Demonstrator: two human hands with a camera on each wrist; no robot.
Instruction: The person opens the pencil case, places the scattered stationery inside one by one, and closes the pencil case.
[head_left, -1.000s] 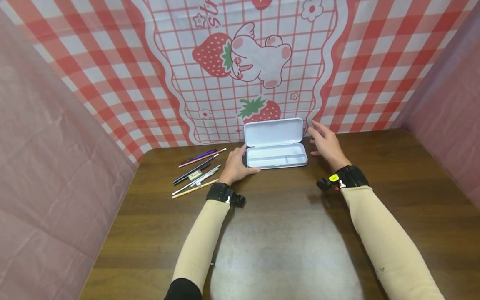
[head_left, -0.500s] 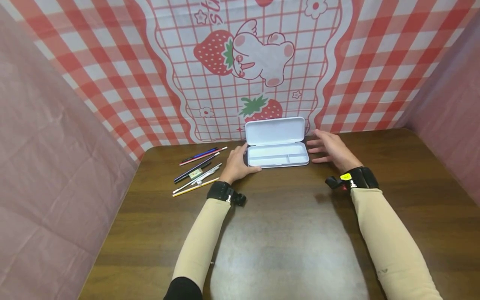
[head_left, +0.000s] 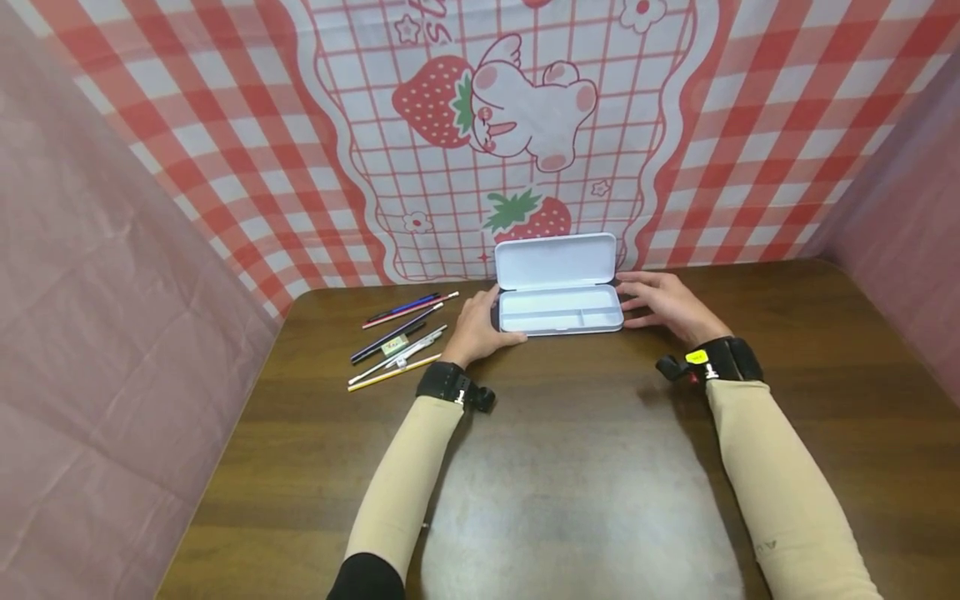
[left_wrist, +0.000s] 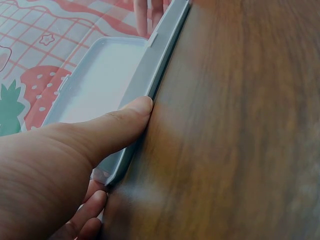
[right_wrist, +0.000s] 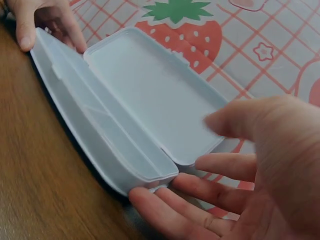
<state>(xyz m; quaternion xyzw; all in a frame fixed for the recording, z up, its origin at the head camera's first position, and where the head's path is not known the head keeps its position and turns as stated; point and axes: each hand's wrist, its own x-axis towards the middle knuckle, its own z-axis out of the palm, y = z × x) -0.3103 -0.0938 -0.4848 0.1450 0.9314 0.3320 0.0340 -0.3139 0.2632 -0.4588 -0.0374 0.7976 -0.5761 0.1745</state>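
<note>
A white pencil case [head_left: 540, 321] stands on the table with its lid [head_left: 555, 262] raised against the cloth behind. Thin dividers split its bare tray into compartments. My left hand [head_left: 477, 329] grips the left end, thumb [left_wrist: 122, 122] against the front wall and the other fingers round the side. At the opposite end, the fingers of my right hand [head_left: 667, 307] are extended and touch the side of the case low down. In the right wrist view, the right thumb [right_wrist: 232, 120] is held apart from the lid, in front of it.
Left of the left hand lie several pens and pencils, among them a yellow pencil [head_left: 393, 373] and a blue pen [head_left: 405, 307], with a small green-and-white eraser [head_left: 394, 345]. A strawberry-print cloth [head_left: 420, 175] hangs directly behind the table [head_left: 570, 467].
The right hand has come down from beside the lid's corner, and its fingers have moved left against the case's right end. My left hand keeps its grip.
</note>
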